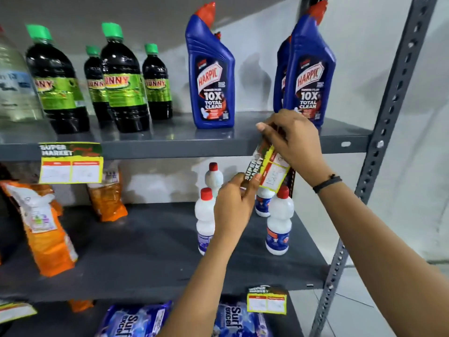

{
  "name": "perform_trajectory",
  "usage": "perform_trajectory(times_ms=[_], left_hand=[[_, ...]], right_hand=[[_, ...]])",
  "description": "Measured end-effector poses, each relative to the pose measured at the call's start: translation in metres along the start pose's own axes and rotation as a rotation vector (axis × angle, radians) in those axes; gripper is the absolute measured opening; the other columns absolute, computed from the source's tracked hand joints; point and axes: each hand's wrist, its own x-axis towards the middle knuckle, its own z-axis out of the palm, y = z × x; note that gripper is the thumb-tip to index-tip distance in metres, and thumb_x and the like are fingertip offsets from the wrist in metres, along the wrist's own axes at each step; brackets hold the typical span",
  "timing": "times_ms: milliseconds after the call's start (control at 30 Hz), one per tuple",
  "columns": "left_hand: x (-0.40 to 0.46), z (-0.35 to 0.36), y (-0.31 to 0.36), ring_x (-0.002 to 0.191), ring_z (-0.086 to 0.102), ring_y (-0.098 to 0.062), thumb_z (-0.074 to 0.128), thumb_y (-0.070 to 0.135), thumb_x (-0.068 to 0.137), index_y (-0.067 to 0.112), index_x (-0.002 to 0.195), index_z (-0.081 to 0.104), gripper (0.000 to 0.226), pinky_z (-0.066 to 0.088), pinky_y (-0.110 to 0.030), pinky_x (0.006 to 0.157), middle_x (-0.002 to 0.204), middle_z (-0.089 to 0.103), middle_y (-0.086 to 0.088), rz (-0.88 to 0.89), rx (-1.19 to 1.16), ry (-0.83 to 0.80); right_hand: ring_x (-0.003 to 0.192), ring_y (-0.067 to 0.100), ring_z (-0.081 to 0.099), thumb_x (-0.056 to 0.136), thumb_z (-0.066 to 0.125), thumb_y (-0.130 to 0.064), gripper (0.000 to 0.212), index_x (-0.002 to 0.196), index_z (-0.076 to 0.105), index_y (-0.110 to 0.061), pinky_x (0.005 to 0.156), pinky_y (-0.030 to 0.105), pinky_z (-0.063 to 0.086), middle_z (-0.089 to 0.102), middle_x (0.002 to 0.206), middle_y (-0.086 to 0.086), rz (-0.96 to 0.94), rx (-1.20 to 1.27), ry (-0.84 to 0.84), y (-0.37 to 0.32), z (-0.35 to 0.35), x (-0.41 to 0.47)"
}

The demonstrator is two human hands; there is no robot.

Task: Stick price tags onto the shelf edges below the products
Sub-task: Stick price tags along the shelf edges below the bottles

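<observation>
Both hands, left hand [233, 205] & right hand [295, 142], pinch 1 price tag [269, 170].

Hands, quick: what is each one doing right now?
Left hand: closed, pinching the lower end of the price tag.
Right hand: closed, gripping the same tag's upper end, by the shelf edge.

Grey metal top shelf [170, 135] carries dark green-capped bottles [124, 79] left, blue Harpic bottles [211, 76] right; lower shelf [145, 259] holds orange pouches [43, 229] left, white bottles [279, 224] right
</observation>
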Motion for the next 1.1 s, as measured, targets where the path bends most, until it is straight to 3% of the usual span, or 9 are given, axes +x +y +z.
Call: perform_trajectory(times_ms=[100,233,300,467,633,733,833,1000,1100], left_hand=[[-0.004,0.019,0.001,0.075,0.066,-0.027,0.043,0.036,0.093,0.007,0.09,0.059,0.033,0.056,-0.045,0.067,0.082,0.07,-0.012,-0.032,-0.139,0.07],[-0.008,0.029,0.007,0.061,0.063,-0.003,0.04,0.027,0.097,0.017,0.081,0.057,0.026,0.047,-0.016,0.051,0.073,0.066,-0.001,-0.077,-0.279,0.135],[-0.007,0.03,0.013,0.054,0.057,0.0,0.038,0.022,0.098,0.019,0.079,0.058,0.028,0.041,-0.009,0.048,0.066,0.062,0.006,-0.066,-0.323,0.158],[0.0,0.025,0.017,0.048,0.05,-0.004,0.041,0.022,0.097,0.022,0.066,0.053,0.033,0.039,-0.015,0.049,0.062,0.055,-0.003,-0.062,-0.269,0.205],[0.008,0.013,0.015,0.055,0.051,-0.014,0.045,0.022,0.096,0.002,0.072,0.053,0.032,0.043,-0.036,0.051,0.063,0.06,-0.012,0.004,-0.12,0.279],[0.014,0.002,0.013,0.052,0.047,-0.015,0.047,0.025,0.095,0.002,0.07,0.051,0.034,0.039,-0.035,0.051,0.058,0.054,-0.001,0.024,-0.024,0.296],[0.018,-0.003,0.017,0.066,0.056,-0.024,0.052,0.023,0.092,0.009,0.075,0.055,0.023,0.045,-0.039,0.059,0.072,0.06,-0.008,0.093,0.025,0.294],[0.018,-0.001,0.023,0.068,0.057,-0.002,0.064,0.031,0.082,0.022,0.079,0.055,0.013,0.043,-0.015,0.057,0.071,0.059,0.014,0.155,0.087,0.351],[0.018,0.002,0.023,0.069,0.057,-0.003,0.07,0.026,0.079,0.021,0.077,0.054,0.017,0.044,-0.014,0.06,0.072,0.058,0.015,0.19,0.066,0.382]], right_hand=[[0.068,0.021,0.059,0.087,0.059,-0.041,0.034,0.073,0.064,-0.011,0.058,0.035,0.047,0.067,0.073,0.006,0.022,0.047,-0.007,0.009,0.0,0.0],[0.062,0.018,0.059,0.083,0.059,-0.048,0.037,0.07,0.064,-0.014,0.056,0.033,0.048,0.069,0.067,0.004,0.1,0.071,-0.072,0.017,0.001,0.006],[0.059,0.017,0.055,0.084,0.058,-0.05,0.038,0.07,0.065,-0.014,0.054,0.028,0.042,0.067,0.065,0.004,0.117,0.052,-0.082,0.021,0.002,0.011],[0.058,0.018,0.053,0.084,0.058,-0.049,0.039,0.069,0.065,-0.014,0.052,0.027,0.037,0.067,0.063,0.005,0.133,0.036,-0.035,0.027,0.007,0.01],[0.061,0.022,0.059,0.081,0.065,-0.042,0.034,0.07,0.065,-0.009,0.056,0.034,0.045,0.068,0.064,0.008,0.039,0.208,0.108,0.033,0.003,-0.002],[0.071,0.021,0.059,0.08,0.069,-0.031,0.022,0.082,0.07,-0.009,0.064,0.036,0.049,0.07,0.075,0.007,-0.072,0.271,0.115,0.038,-0.003,-0.018],[0.072,0.022,0.058,0.08,0.07,-0.029,0.019,0.089,0.07,-0.012,0.062,0.039,0.052,0.069,0.077,0.004,-0.112,0.232,0.104,0.046,-0.012,-0.031],[0.07,0.014,0.054,0.081,0.069,-0.031,0.015,0.081,0.067,-0.017,0.057,0.034,0.051,0.067,0.075,-0.002,-0.077,0.217,0.081,0.055,-0.025,-0.05],[0.069,0.012,0.05,0.08,0.071,-0.028,0.014,0.078,0.068,-0.015,0.056,0.035,0.048,0.066,0.073,-0.003,-0.051,0.186,0.031,0.059,-0.027,-0.056]])
